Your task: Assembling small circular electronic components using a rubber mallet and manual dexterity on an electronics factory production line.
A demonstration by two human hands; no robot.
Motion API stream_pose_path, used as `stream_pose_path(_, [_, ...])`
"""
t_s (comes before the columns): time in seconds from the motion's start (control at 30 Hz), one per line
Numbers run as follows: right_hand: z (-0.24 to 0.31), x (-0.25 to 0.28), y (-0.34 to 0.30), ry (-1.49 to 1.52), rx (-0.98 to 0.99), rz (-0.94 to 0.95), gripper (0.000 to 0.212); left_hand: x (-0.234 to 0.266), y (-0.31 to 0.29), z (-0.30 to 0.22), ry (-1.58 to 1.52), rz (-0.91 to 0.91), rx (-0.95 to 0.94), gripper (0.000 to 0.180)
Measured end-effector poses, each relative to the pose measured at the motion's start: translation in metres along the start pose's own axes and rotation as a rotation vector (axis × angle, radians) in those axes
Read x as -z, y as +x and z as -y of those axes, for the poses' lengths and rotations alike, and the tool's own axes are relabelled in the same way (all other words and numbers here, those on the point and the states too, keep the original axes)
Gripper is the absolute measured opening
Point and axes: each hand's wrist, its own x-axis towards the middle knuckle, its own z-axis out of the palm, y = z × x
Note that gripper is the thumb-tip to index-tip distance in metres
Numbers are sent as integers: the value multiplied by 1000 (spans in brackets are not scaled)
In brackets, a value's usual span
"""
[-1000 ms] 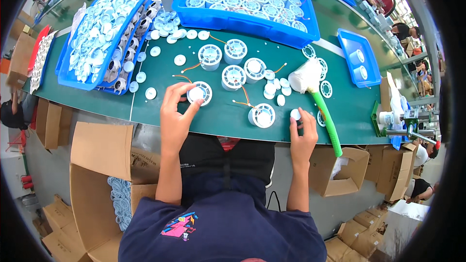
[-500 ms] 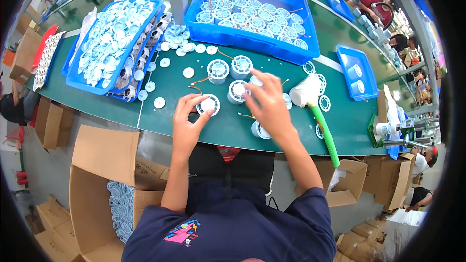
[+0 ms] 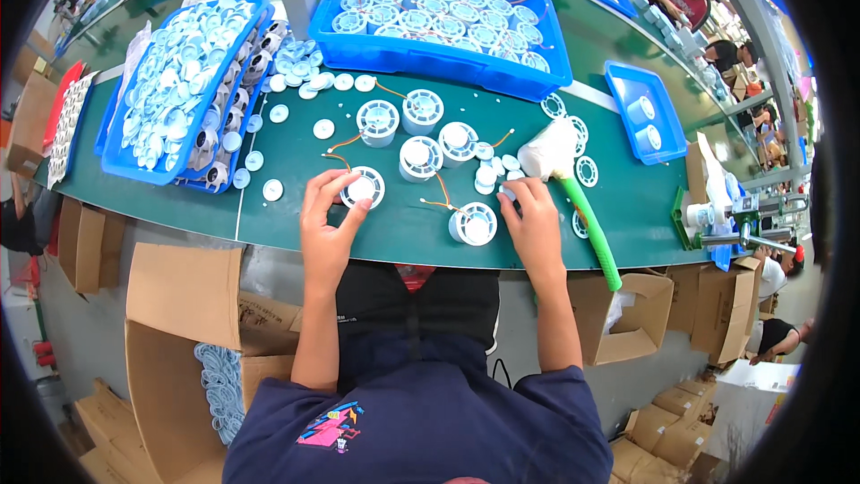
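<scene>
My left hand (image 3: 324, 226) has its thumb and fingers closed round a light-blue slotted round housing (image 3: 375, 186) with a white disc on top. At the right, my right hand (image 3: 536, 231) is closed in a pinch beside a small cluster of white discs (image 3: 485, 177); what it holds, if anything, is too small to name. Between the hands stands another wired housing (image 3: 473, 225) with a bare hub. Farther back are two housings topped with white discs, one in front (image 3: 420, 159) and one to its right (image 3: 458, 142), and two housings without discs (image 3: 377, 122).
A mallet (image 3: 587, 215) with white head and green handle lies right, among slotted rings (image 3: 586, 171). A large blue bin (image 3: 430, 72) of housings stands behind. Left are stacked blue trays (image 3: 134, 166) heaped with discs. A smaller blue tray (image 3: 667, 139) and metal clamp (image 3: 748, 231) stand right.
My right hand has drawn back from the disc-topped housings to the right, beside the loose discs. A disc now sits on the rear right housing. My left hand keeps its hold.
</scene>
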Motion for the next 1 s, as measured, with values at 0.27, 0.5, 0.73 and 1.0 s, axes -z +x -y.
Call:
stream_pose_path(0.27, [3, 1, -15, 108, -37, -60, 24, 1, -3, 0, -14, -15, -4, 38])
stream_pose_path(0.5, [44, 23, 19, 172, 112, -172, 25, 0, 0, 0, -65, -1, 33, 40])
stream_pose_path(0.73, [86, 4, 41, 221, 265, -109, 25, 2, 2, 4, -95, -57, 18, 38])
stream_pose_path(1.0, [81, -14, 87, 206, 308, -70, 21, 53, -38, -6, -295, -311, 85, 33])
